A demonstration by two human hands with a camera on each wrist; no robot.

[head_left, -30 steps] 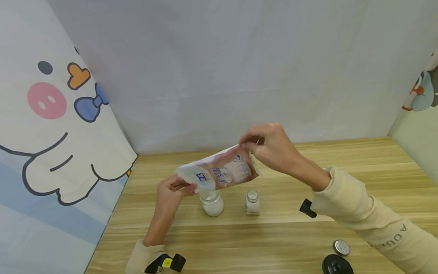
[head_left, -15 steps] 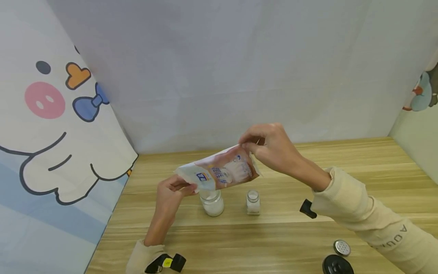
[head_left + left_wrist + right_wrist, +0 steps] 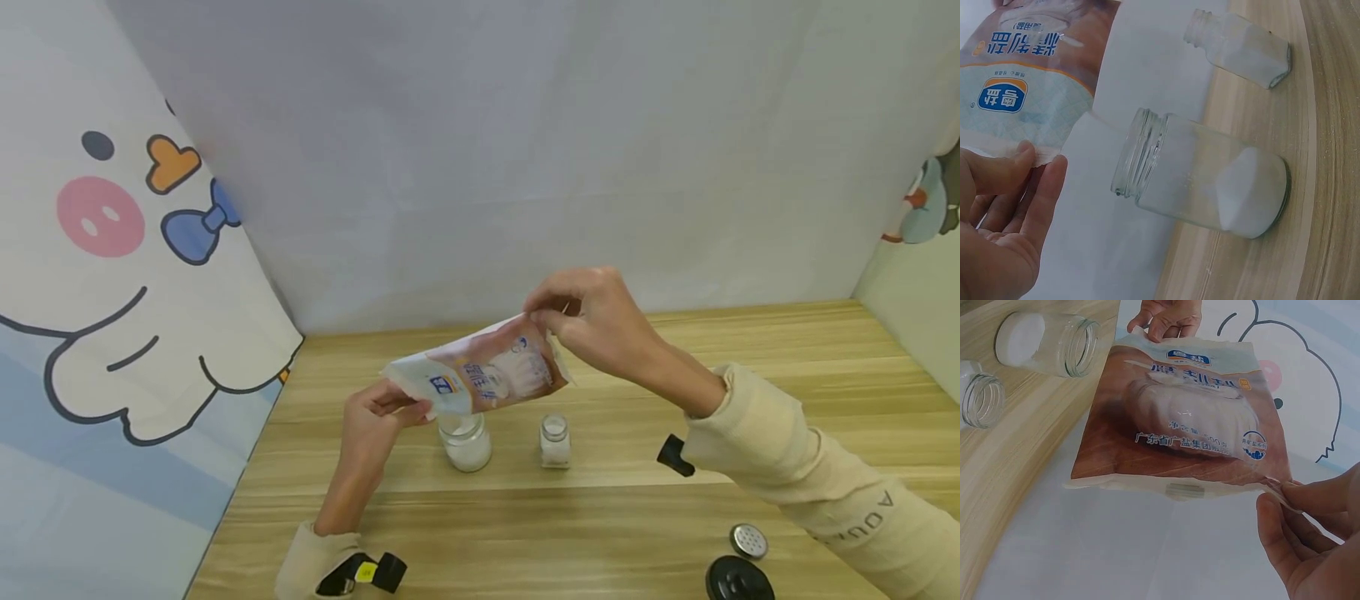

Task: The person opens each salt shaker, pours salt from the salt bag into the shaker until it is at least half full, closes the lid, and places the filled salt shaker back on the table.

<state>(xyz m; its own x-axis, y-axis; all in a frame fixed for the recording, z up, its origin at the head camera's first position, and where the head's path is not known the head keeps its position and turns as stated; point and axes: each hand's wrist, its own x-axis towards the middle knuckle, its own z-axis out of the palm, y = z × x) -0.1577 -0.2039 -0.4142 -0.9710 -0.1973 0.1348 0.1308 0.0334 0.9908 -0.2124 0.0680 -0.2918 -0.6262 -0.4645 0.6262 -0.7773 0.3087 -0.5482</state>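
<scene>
Right hand (image 3: 600, 321): pinches the upper corner of the bag (image 3: 487, 377).
Left hand (image 3: 375, 417): pinches the bag's lower edge.
Bag: slanted in the air, low end over the wide jar (image 3: 466, 442).
Small jar (image 3: 554, 442): beside it, on the table (image 3: 750, 400).
Contents: white, probably salt.
Lids (image 3: 738, 567): near right.

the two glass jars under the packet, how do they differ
The larger jar is round and wide-mouthed; the small jar is narrower, with a slimmer neck and squarer body. The larger jar stands right below the packet's low end near the left hand; the small jar stands apart to its right. Both are clear, lidless, upright and hold white powder.
</scene>
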